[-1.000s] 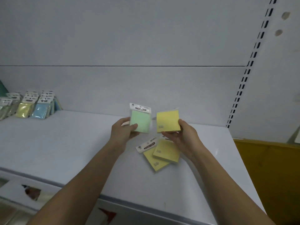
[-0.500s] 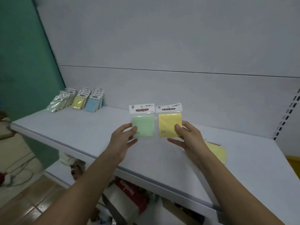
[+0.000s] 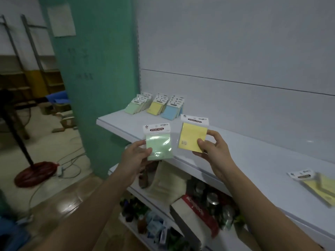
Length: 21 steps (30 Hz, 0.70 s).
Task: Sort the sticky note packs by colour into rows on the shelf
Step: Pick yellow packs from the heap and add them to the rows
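My left hand (image 3: pixel 135 157) grips a green sticky note pack (image 3: pixel 159 144) by its lower left corner, held upright just off the front edge of the white shelf (image 3: pixel 253 160). My right hand (image 3: pixel 214 151) pinches a yellow sticky note pack (image 3: pixel 192 137) by its lower right corner, above the shelf. At the shelf's far left end stand three rows: green packs (image 3: pixel 135 106), yellow packs (image 3: pixel 155 106) and blue packs (image 3: pixel 171 111). Loose yellow packs (image 3: pixel 317 185) lie flat on the shelf at the right edge of view.
A green pillar (image 3: pixel 97 78) stands left of the shelf. Below the shelf a lower shelf holds cluttered goods (image 3: pixel 190 205), bottles and boxes. On the floor at left are a red stand base (image 3: pixel 34 173) and loose cables.
The view has swung left, bringing the sorted rows nearer and pushing the loose yellow packs to the right edge. Both hands have carried their packs leftward along the shelf, still gripping them.
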Each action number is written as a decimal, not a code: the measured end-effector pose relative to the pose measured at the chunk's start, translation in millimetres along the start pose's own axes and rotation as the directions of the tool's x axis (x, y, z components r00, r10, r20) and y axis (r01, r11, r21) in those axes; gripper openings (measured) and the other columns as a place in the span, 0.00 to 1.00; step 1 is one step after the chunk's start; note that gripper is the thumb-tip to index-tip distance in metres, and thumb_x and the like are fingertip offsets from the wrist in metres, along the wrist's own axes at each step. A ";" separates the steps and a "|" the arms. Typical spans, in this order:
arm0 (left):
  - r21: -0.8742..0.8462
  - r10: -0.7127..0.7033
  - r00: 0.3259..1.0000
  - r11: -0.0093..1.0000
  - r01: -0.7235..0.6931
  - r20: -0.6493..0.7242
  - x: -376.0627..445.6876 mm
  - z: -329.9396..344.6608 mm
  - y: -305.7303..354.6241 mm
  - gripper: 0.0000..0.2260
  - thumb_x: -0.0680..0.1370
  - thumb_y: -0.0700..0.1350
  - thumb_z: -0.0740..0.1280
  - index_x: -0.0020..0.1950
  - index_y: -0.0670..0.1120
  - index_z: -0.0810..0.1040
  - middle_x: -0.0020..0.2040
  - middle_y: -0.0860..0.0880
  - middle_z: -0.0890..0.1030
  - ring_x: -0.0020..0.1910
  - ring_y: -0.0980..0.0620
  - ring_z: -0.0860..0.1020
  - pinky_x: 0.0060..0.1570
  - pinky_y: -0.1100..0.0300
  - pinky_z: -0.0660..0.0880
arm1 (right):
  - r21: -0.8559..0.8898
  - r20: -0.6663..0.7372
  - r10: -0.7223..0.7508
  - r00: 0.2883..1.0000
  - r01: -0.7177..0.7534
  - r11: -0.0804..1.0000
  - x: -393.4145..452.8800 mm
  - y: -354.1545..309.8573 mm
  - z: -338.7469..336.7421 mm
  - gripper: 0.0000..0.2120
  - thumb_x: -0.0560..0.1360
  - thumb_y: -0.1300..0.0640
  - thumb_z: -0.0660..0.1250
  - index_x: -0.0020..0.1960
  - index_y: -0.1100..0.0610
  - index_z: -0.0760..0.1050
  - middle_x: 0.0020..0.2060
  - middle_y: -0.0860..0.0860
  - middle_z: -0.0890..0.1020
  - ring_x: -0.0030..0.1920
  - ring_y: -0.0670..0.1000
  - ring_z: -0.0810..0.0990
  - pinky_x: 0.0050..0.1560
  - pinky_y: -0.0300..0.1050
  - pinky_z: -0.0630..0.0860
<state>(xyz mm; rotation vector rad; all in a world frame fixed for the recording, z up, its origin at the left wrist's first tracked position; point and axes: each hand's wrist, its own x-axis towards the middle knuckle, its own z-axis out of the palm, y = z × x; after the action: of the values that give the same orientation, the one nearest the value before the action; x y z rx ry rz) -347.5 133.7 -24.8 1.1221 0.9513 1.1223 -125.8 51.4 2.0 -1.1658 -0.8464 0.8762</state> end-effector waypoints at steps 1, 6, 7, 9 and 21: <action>0.007 -0.003 1.000 1.000 0.003 -0.015 3.2 -12.6 0.5 0.14 0.75 0.35 0.69 0.60 0.44 0.76 0.52 0.40 0.81 0.47 0.44 0.82 0.47 0.52 0.80 | -0.011 0.012 0.005 1.000 -0.005 1.000 2.4 0.6 10.8 0.12 0.77 0.66 0.65 0.60 0.57 0.71 0.48 0.59 0.83 0.49 0.56 0.84 0.47 0.48 0.83; 0.015 -0.005 0.999 1.000 0.006 -0.036 36.6 -53.4 2.7 0.14 0.75 0.35 0.70 0.59 0.45 0.77 0.54 0.38 0.81 0.50 0.42 0.82 0.48 0.51 0.80 | -0.065 0.037 0.010 0.999 -0.007 0.998 27.0 8.3 48.2 0.13 0.75 0.69 0.65 0.58 0.60 0.72 0.51 0.62 0.81 0.49 0.61 0.83 0.46 0.55 0.83; 0.012 0.000 0.999 1.000 0.001 -0.032 45.8 -58.1 3.5 0.14 0.75 0.35 0.70 0.59 0.45 0.77 0.53 0.39 0.81 0.50 0.43 0.82 0.47 0.51 0.80 | -0.072 0.037 0.015 0.999 -0.012 0.997 34.1 11.2 54.0 0.13 0.75 0.70 0.65 0.58 0.60 0.72 0.51 0.62 0.80 0.49 0.62 0.83 0.46 0.55 0.83; 0.003 0.016 1.000 1.000 -0.016 -0.022 65.2 -65.1 5.3 0.12 0.75 0.35 0.69 0.58 0.45 0.77 0.51 0.40 0.82 0.48 0.44 0.82 0.46 0.52 0.80 | -0.073 0.029 0.029 0.999 -0.027 0.997 51.9 18.6 65.8 0.12 0.75 0.70 0.65 0.57 0.60 0.72 0.51 0.63 0.80 0.48 0.62 0.83 0.44 0.54 0.83; 0.088 0.001 1.000 0.996 -0.002 0.011 239.9 -98.8 30.2 0.11 0.76 0.34 0.68 0.55 0.46 0.77 0.46 0.43 0.84 0.44 0.47 0.83 0.41 0.59 0.81 | -0.153 -0.149 0.045 0.988 -0.068 0.986 218.4 57.9 127.4 0.10 0.71 0.66 0.71 0.52 0.60 0.76 0.44 0.59 0.84 0.40 0.55 0.82 0.44 0.48 0.80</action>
<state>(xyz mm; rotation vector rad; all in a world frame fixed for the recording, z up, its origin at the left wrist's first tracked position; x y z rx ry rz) -401.9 389.1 -20.3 1.1996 0.9992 1.0829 -156.6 308.7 -9.6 -1.3805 -0.7766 0.7707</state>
